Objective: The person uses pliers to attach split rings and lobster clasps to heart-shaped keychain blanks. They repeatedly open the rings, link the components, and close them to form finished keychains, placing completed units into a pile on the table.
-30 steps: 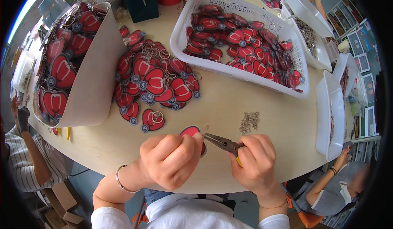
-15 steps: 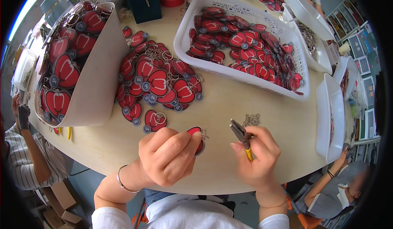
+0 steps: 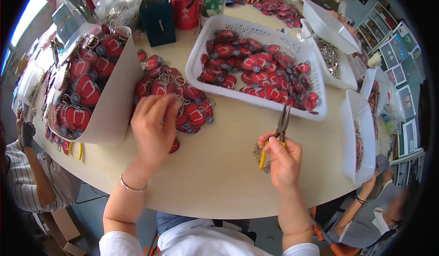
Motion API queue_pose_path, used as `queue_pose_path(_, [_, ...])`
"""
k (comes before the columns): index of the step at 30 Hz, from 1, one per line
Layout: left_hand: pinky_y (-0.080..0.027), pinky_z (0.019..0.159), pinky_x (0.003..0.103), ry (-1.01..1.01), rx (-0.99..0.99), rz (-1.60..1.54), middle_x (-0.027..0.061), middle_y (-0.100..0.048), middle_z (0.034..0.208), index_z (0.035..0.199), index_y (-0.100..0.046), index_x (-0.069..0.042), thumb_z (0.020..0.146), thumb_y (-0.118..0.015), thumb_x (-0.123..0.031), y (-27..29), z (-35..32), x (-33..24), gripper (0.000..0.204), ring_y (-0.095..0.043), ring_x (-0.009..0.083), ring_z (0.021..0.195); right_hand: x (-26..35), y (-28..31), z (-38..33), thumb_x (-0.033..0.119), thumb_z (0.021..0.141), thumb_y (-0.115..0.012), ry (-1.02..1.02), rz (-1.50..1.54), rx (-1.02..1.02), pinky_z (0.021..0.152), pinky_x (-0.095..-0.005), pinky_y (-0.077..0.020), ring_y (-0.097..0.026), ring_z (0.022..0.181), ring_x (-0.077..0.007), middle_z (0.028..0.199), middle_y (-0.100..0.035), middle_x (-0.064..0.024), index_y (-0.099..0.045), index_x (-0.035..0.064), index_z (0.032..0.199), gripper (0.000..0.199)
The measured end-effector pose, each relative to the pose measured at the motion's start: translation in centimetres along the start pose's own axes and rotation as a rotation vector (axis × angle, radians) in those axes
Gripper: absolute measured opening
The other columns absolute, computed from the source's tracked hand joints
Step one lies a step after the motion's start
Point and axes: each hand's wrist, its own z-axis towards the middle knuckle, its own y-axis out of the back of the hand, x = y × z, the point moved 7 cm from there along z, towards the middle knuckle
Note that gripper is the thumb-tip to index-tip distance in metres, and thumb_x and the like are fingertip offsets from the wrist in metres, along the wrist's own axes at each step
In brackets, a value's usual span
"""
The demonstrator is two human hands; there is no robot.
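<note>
My left hand (image 3: 154,125) is over the near-left side of a pile of red heart-shaped tags (image 3: 196,112) with grey edges and metal rings. Its fingers are bent and blurred, and their tips are partly hidden, so I cannot tell whether they grip anything. One red tag (image 3: 174,145) shows just beside this hand. In my right hand (image 3: 286,162) is a pair of pliers (image 3: 282,125) with dark jaws and yellow handles. The jaws point away from me, slightly parted, near the front of a white basket. Small metal links (image 3: 257,153) lie partly behind the right hand.
A beige bin (image 3: 112,96) full of tags stands left. Beyond the pile is the white basket (image 3: 206,87) of tags, with a dark green box (image 3: 157,23) and red can (image 3: 186,13) behind. White trays (image 3: 350,132) line the right side. Other people sit around the table.
My left hand has moved from the table's front, where it held a red tag, up and left to the pile. My right hand has turned the pliers upright, jaws pointing away. The view has shifted slightly.
</note>
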Motion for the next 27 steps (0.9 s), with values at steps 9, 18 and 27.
queue_pose_path(9, [-0.039, 0.098, 0.045, -0.097, 0.075, 0.485, 0.0169, -0.045, 0.129, 0.131, -0.043, 0.0, 0.076, -0.066, -0.001, -3.3, 3.7, -0.6, 0.059, -0.044, 0.0368, 0.117, 0.3, 1.7, 0.1, 0.014, 0.09, -0.059, 0.087, 0.232, -0.135, 0.078, -0.0319, -0.0426, -0.055, 0.084, -0.0162, 0.087, -0.063, -0.0087, -0.062, -0.0014, 0.078, 0.02])
queue_pose_path(18, [-0.046, 0.092, 0.036, -0.206, 0.532, 0.101, 0.0136, -0.054, 0.117, 0.115, -0.053, -0.002, 0.076, -0.06, -0.002, -18.1, 9.5, -4.7, 0.04, -0.052, 0.0303, 0.112, 1.0, 4.1, 0.6, 0.015, 0.091, -0.058, 0.175, 0.303, -0.342, 0.081, -0.0315, -0.0398, -0.054, 0.086, -0.0167, 0.083, -0.061, -0.0091, -0.059, -0.0002, 0.074, 0.023])
queue_pose_path(27, [-0.042, 0.097, 0.039, -0.198, 0.509, -0.004, 0.0162, -0.054, 0.121, 0.122, -0.051, -0.002, 0.076, -0.062, -0.007, -19.4, 12.2, -6.3, 0.048, -0.048, 0.0331, 0.118, 1.0, 3.5, 0.1, 0.017, 0.091, -0.059, 0.198, 0.182, -0.302, 0.077, -0.026, -0.0421, -0.055, 0.079, -0.011, 0.085, -0.062, -0.0064, -0.061, 0.0, 0.085, 0.018])
